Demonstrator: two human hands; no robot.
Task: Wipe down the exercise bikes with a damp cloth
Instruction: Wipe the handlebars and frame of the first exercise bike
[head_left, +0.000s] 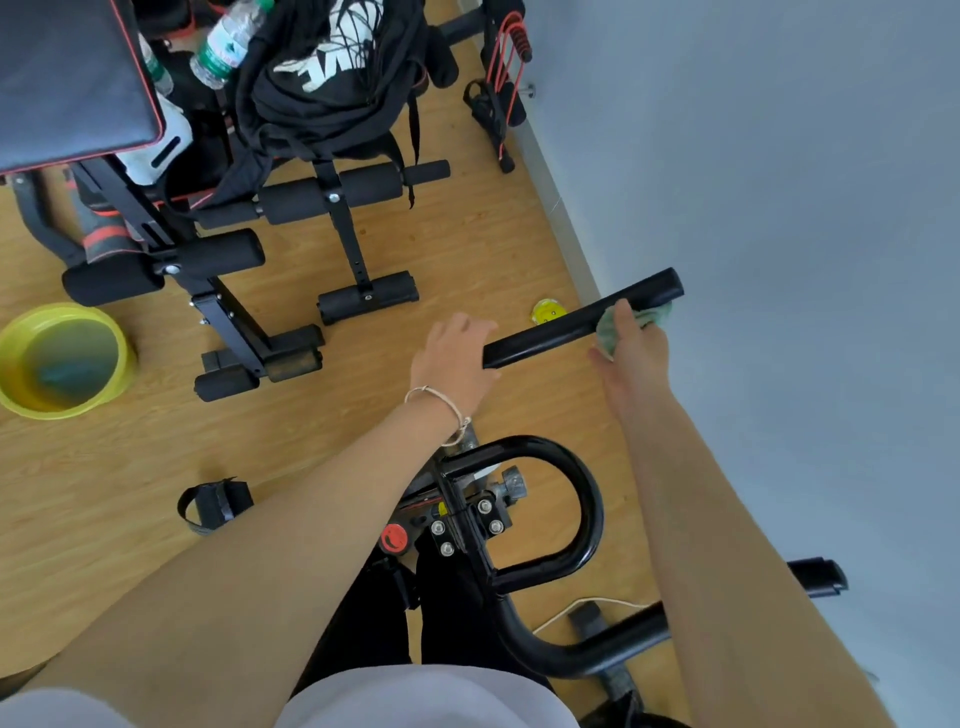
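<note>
The right hand (631, 348) grips a green cloth (607, 335), wrapped against a black handlebar (561, 327) near its far end, thumb on top. The left hand (452, 358) sits at the bar's near end, apparently steadying it; whether its fingers close round it cannot be told. The step in hand looks like wiping this bar of the bike (587, 499). Next, the cloth likely needs to slide along the bar toward the left hand, keeping pressure all round. Away to the left on the wooden floor stands a yellow basin (62, 413) holding water with a teal patch (perhaps another cloth). Farther off, a clear bottle (228, 44) lies on a weight bench, its contents unclear.
</note>
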